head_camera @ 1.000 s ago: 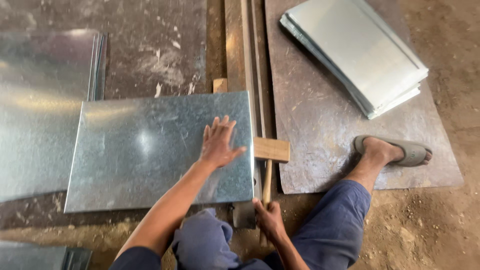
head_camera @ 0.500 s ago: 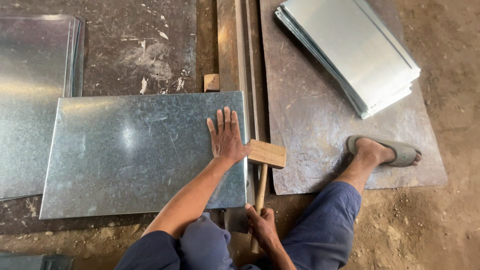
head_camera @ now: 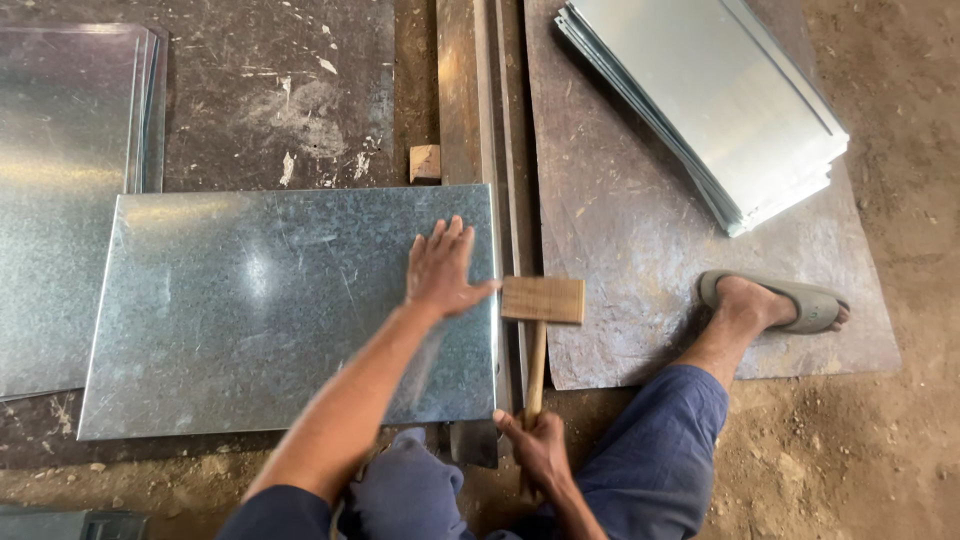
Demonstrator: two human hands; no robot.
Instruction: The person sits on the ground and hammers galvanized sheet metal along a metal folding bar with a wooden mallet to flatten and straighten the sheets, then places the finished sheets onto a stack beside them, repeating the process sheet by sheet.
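A galvanized metal sheet (head_camera: 250, 310) lies flat on the floor in front of me, its right edge along a long steel rail (head_camera: 470, 120). My left hand (head_camera: 445, 268) presses flat on the sheet near that right edge, fingers spread. My right hand (head_camera: 535, 445) grips the handle of a wooden mallet (head_camera: 541, 300), whose block head rests just right of the sheet's edge, beside my left thumb.
A stack of metal sheets (head_camera: 710, 100) lies on a rusty plate (head_camera: 620, 220) at the upper right. More sheets (head_camera: 60, 180) are piled at the left. A small wood block (head_camera: 424, 162) sits by the rail. My sandalled foot (head_camera: 775, 300) rests on the plate.
The sheet has slid right until its edge meets the rail. My left hand stayed on it near the right edge, and the mallet head has stayed beside it.
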